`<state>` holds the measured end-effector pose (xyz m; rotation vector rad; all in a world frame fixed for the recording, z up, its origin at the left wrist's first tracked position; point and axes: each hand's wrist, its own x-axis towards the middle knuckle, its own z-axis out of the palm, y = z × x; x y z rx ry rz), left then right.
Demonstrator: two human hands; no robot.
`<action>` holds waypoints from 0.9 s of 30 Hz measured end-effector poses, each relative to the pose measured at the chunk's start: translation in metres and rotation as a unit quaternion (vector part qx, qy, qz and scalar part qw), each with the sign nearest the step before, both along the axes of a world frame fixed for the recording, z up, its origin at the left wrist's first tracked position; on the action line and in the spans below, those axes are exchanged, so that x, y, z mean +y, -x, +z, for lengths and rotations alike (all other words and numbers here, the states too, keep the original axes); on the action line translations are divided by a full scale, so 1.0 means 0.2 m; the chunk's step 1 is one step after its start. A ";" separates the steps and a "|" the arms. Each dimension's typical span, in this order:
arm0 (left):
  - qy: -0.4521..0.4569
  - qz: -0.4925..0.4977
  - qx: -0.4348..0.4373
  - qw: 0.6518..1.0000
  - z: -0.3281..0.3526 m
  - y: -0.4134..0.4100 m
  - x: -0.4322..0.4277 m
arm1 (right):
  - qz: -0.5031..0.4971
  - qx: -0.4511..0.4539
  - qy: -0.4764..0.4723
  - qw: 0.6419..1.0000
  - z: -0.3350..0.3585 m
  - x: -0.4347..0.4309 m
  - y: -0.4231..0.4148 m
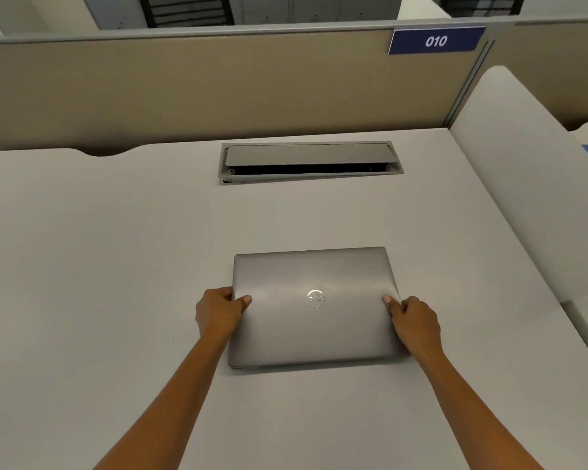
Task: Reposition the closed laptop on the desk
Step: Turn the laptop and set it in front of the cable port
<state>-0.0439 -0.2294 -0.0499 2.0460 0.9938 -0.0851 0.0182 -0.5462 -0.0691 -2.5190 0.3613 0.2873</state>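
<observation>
A closed silver laptop with a round logo on its lid lies flat on the pale grey desk, a little right of centre. My left hand grips its left edge, thumb on the lid and fingers curled around the side. My right hand grips the right edge the same way, thumb on top. Both forearms reach in from the bottom of the view.
A grey cable hatch with its flap partly raised is set into the desk behind the laptop. A beige partition with a blue "010" sign closes the back. A white side panel bounds the right.
</observation>
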 end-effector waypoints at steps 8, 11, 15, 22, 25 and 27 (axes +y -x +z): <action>-0.049 -0.054 0.030 0.997 0.00 -0.05 0.04 | -0.017 0.006 0.015 1.000 0.03 -0.03 -0.05; -0.084 -0.101 0.069 0.989 0.02 -0.08 0.07 | -0.041 0.007 -0.015 0.999 0.06 -0.02 -0.03; -0.178 -0.181 0.067 0.965 0.07 -0.17 0.06 | -0.146 -0.021 -0.142 0.979 0.11 -0.02 0.11; -0.151 -0.388 -0.007 0.909 0.11 -0.58 -0.15 | -0.430 0.071 -0.477 0.763 0.21 0.22 0.60; -0.112 -0.448 0.041 0.886 0.10 -0.69 -0.26 | -0.442 0.140 -0.545 0.699 0.21 0.38 0.63; -0.100 -0.457 0.046 0.882 0.09 -0.73 -0.32 | -0.434 0.147 -0.564 0.687 0.20 0.47 0.62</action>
